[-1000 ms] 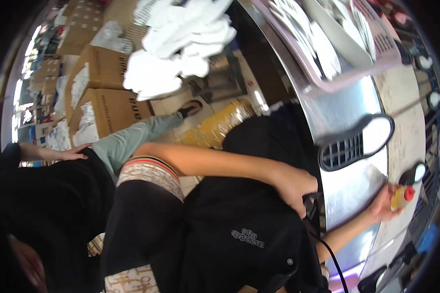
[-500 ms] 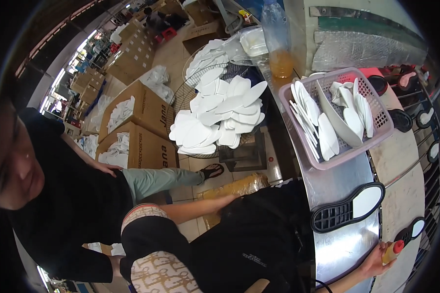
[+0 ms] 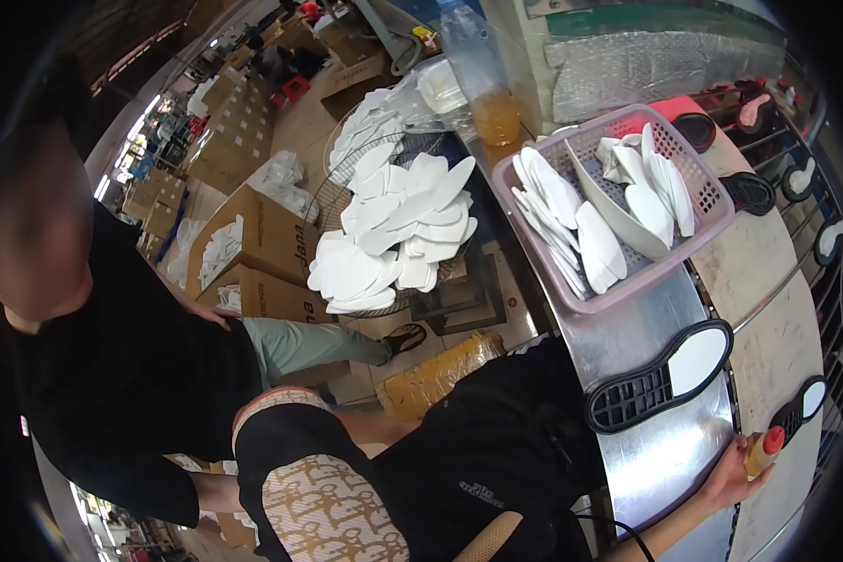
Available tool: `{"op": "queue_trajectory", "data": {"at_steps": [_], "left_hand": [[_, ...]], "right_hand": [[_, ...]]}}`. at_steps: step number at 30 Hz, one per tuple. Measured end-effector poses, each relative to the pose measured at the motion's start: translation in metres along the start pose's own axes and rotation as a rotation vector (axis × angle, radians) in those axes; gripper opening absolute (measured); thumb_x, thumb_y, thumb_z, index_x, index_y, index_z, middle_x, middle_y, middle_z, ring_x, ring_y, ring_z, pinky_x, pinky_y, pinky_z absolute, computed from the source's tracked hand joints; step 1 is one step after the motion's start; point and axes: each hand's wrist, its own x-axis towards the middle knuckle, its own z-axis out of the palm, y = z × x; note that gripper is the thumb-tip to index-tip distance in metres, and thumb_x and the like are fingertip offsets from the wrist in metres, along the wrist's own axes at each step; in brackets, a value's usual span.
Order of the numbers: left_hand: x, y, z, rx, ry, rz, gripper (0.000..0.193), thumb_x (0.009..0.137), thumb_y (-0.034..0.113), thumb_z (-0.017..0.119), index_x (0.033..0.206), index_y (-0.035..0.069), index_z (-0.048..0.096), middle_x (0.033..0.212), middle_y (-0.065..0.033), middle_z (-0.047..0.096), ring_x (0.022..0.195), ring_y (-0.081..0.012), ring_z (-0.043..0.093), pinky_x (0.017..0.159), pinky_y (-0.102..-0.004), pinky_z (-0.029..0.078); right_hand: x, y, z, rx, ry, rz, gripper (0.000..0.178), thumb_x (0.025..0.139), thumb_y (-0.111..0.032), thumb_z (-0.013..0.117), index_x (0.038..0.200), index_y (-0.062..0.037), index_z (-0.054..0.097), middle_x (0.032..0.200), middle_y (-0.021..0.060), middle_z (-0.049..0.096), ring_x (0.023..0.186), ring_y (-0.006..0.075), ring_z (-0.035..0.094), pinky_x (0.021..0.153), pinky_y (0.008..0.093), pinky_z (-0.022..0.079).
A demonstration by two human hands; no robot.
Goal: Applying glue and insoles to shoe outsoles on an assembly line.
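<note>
My right hand is closed round a small squeeze bottle with a red cap and yellowish contents, over the right edge of the metal worktop. Close by, a small black shoe sole with a white pad lies on the pale belt. A larger black sole rests on the metal, its open grid at one end and a white insert at the other. Of my left arm only a bit of bare forearm shows below the patterned sleeve; the hand is hidden behind black cloth.
A pink basket of white pads stands on the worktop. Left of it, a wire basket is heaped with white pads. A bottle of amber liquid stands behind. A person in black is at left, near cardboard boxes.
The view has shifted, so baskets and worktop sit further left. My left hand has gone out of sight behind the black cloth. My right hand still holds the bottle, now slightly higher in view.
</note>
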Motion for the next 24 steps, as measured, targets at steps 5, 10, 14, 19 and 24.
{"op": "queue_trajectory", "data": {"at_steps": [5,10,14,19,24], "left_hand": [[-0.005,0.009,-0.015,0.194,0.059,0.019,0.053,0.083,0.048,0.055,0.109,0.003,0.065,0.096,-0.0158,0.069,0.085,-0.0298,0.068,0.073,-0.0386,0.054],[-0.007,0.012,-0.028,0.403,0.104,0.001,0.051,0.083,0.047,0.056,0.107,0.003,0.066,0.095,-0.0158,0.069,0.085,-0.0300,0.068,0.073,-0.0384,0.054],[-0.003,0.022,-0.034,0.586,0.115,-0.015,0.050,0.083,0.046,0.056,0.106,0.003,0.066,0.094,-0.0158,0.069,0.084,-0.0302,0.068,0.073,-0.0383,0.054],[0.007,0.026,-0.036,0.788,0.110,-0.013,0.048,0.082,0.045,0.057,0.104,0.003,0.067,0.093,-0.0158,0.069,0.083,-0.0304,0.068,0.072,-0.0382,0.054],[0.002,0.032,-0.048,0.960,0.151,0.006,0.047,0.082,0.044,0.058,0.102,0.003,0.067,0.091,-0.0158,0.069,0.082,-0.0307,0.068,0.072,-0.0380,0.055]], "right_hand": [[-0.004,-0.009,-0.003,0.015,-0.035,0.031,0.045,0.092,-0.022,0.058,0.126,0.0014,0.040,0.111,0.0159,0.047,0.101,0.0221,0.044,0.082,0.0361,0.036],[-0.003,-0.010,-0.007,0.026,0.030,-0.002,0.046,0.091,-0.020,0.058,0.126,0.0030,0.040,0.115,0.0162,0.046,0.099,0.0226,0.043,0.084,0.0352,0.034],[-0.002,-0.004,0.008,-0.008,0.042,0.004,0.043,0.092,-0.022,0.058,0.123,0.0024,0.041,0.103,0.0144,0.046,0.081,0.0185,0.041,0.077,0.0346,0.034],[-0.004,0.000,0.007,0.017,-0.119,0.085,0.037,0.092,-0.019,0.056,0.119,0.0025,0.042,0.104,0.0125,0.044,0.087,0.0190,0.039,0.080,0.0341,0.034],[-0.007,0.000,0.019,0.001,0.072,0.034,0.037,0.092,-0.020,0.057,0.118,0.0016,0.042,0.102,0.0122,0.044,0.086,0.0194,0.039,0.081,0.0344,0.034]]}}
